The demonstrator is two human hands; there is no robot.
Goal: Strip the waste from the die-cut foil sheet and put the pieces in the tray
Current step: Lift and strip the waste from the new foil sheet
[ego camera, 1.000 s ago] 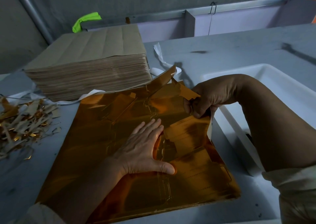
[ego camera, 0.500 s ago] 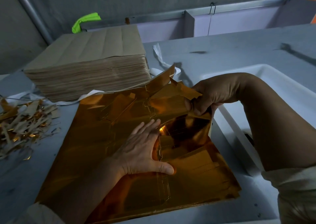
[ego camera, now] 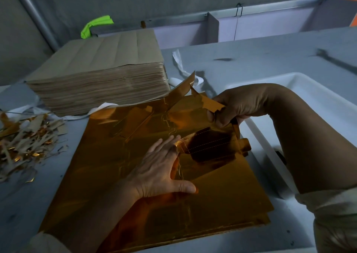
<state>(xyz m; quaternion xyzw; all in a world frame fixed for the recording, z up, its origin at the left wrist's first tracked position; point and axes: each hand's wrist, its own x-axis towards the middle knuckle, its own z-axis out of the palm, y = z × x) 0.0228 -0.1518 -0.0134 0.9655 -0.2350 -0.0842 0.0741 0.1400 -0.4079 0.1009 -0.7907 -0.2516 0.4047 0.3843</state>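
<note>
A stack of gold die-cut foil sheets (ego camera: 119, 167) lies on the grey table in front of me. My left hand (ego camera: 160, 167) presses flat on the top sheet near its middle, fingers straight. My right hand (ego camera: 237, 107) pinches a die-cut foil piece (ego camera: 208, 142) at the sheet's far right and holds it lifted and folded back off the stack; its dark underside with dashed crease lines shows. A strip of foil (ego camera: 181, 92) sticks up behind it. The white tray (ego camera: 316, 98) sits just right of the stack, under my right forearm.
A tall stack of brown sheets (ego camera: 102, 78) stands at the back left. A heap of foil and paper scraps (ego camera: 23, 138) lies at the left. White strapping (ego camera: 179, 63) trails behind the foil. A grey wall and a metal rail close the far side.
My right hand has peeled the foil piece higher and further back, exposing its dark underside. My left hand has stayed pressed on the sheet.
</note>
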